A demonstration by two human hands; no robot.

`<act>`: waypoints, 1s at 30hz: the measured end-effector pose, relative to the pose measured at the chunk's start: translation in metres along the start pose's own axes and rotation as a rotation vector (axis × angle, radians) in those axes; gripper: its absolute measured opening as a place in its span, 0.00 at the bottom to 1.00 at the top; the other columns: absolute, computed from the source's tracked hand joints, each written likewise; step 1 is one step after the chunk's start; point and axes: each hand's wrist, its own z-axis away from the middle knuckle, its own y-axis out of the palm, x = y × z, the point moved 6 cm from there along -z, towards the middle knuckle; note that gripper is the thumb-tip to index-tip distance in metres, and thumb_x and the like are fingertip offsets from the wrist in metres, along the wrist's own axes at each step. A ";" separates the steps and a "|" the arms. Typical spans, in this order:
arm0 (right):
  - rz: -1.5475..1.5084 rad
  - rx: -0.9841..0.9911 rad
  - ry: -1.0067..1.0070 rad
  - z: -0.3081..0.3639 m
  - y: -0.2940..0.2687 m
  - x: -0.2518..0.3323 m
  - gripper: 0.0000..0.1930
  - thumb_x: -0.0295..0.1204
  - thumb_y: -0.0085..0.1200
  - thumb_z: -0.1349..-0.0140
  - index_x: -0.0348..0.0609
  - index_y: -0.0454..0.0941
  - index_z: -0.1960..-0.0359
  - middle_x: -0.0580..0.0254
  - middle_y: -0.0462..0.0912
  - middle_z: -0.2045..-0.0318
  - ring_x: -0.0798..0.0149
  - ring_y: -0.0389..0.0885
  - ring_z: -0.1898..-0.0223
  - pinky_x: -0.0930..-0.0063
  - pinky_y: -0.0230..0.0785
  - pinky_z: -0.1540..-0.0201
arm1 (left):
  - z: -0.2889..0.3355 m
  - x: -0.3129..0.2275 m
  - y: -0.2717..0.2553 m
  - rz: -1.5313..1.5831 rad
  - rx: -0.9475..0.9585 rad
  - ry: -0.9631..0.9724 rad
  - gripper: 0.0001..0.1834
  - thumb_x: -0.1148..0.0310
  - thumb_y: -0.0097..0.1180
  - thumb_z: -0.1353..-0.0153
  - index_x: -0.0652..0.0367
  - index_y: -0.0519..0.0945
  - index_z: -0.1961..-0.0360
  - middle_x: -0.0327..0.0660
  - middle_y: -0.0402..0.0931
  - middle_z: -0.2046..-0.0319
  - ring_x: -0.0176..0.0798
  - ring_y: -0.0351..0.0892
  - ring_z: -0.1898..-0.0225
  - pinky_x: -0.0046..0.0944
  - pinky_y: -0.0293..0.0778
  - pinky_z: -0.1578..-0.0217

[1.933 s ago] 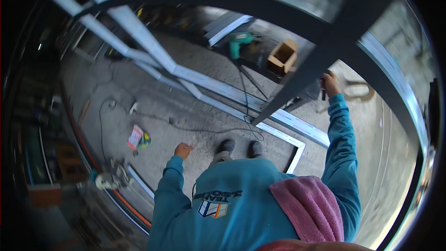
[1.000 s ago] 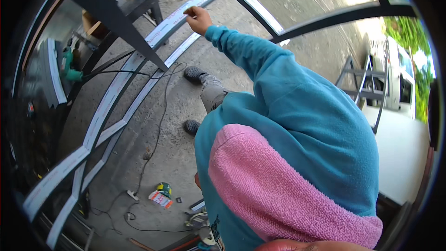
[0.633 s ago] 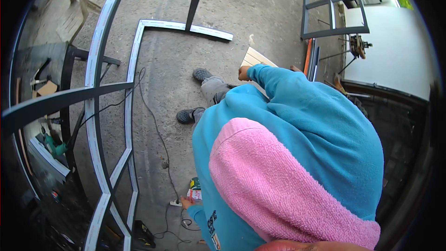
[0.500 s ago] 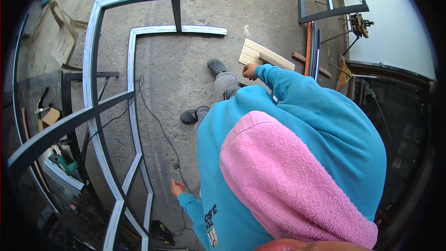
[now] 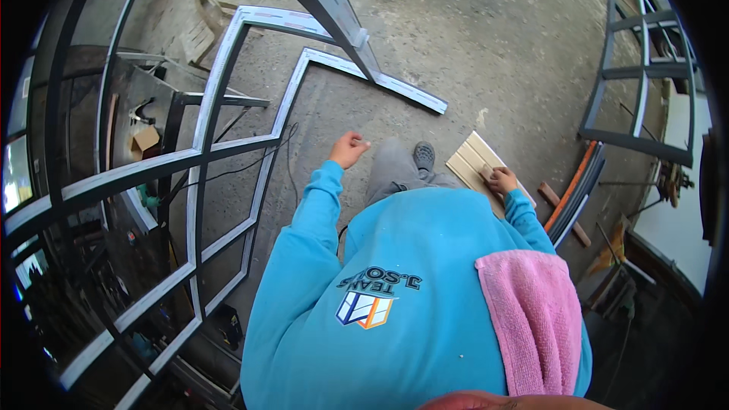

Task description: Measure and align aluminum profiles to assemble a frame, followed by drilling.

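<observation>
My left hand [image 5: 348, 149] is raised in front of my body over the concrete floor, near the large window-style frame [image 5: 220, 99]. Its fingers are loosely bent and apart, with nothing plainly in them. On the other side, my right hand [image 5: 501, 180] appears over a pale grooved panel [image 5: 472, 153], its fingers slightly curled and apart. Whether it touches the panel or the wooden piece on it I cannot tell. The dark frame, with white printed film along its bars, stands to my left, and one tall bar [image 5: 334, 15] rises close to the camera.
A plastic chair [image 5: 199, 26] is at the far left. A dark cable [image 5: 292, 175] trails on the floor beside the frame. To the right lie long orange and dark profiles [image 5: 573, 190] and wooden blocks [image 5: 583, 234]; another grey frame [image 5: 645, 76] stands beyond.
My body and view have turned left. The left hand has risen forward from low by my side. The right hand now appears over the pale panel, its fingers looser than before.
</observation>
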 end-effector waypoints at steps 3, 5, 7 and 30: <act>-0.150 -0.012 -0.082 -0.014 -0.009 0.047 0.12 0.23 0.44 0.43 0.39 0.67 0.57 0.61 0.73 0.75 0.70 0.73 0.79 0.79 0.67 0.78 | -0.034 -0.039 0.039 -0.063 0.191 -0.084 0.26 0.53 0.62 0.51 0.62 0.74 0.58 0.47 0.76 0.67 0.43 0.76 0.68 0.41 0.73 0.66; -0.284 0.009 -0.118 -0.029 -0.013 0.065 0.11 0.25 0.43 0.42 0.39 0.67 0.56 0.61 0.73 0.75 0.70 0.72 0.77 0.78 0.68 0.77 | -0.071 -0.027 0.058 -0.189 0.241 -0.108 0.28 0.50 0.62 0.53 0.62 0.75 0.59 0.48 0.76 0.65 0.46 0.76 0.63 0.43 0.72 0.61; -0.355 0.035 -0.062 -0.045 -0.019 0.072 0.11 0.26 0.43 0.41 0.40 0.67 0.56 0.62 0.72 0.75 0.68 0.71 0.77 0.75 0.68 0.76 | -0.107 -0.019 0.068 -0.385 0.276 -0.145 0.29 0.49 0.63 0.55 0.62 0.76 0.60 0.51 0.76 0.61 0.49 0.75 0.58 0.45 0.70 0.56; -0.184 -0.112 -0.020 -0.414 -0.081 0.560 0.13 0.27 0.48 0.47 0.47 0.70 0.58 0.59 0.74 0.79 0.55 0.76 0.73 0.56 0.68 0.74 | -0.580 -0.464 -0.100 0.136 -0.050 0.228 0.24 0.53 0.62 0.51 0.62 0.74 0.62 0.45 0.77 0.72 0.39 0.76 0.68 0.38 0.72 0.67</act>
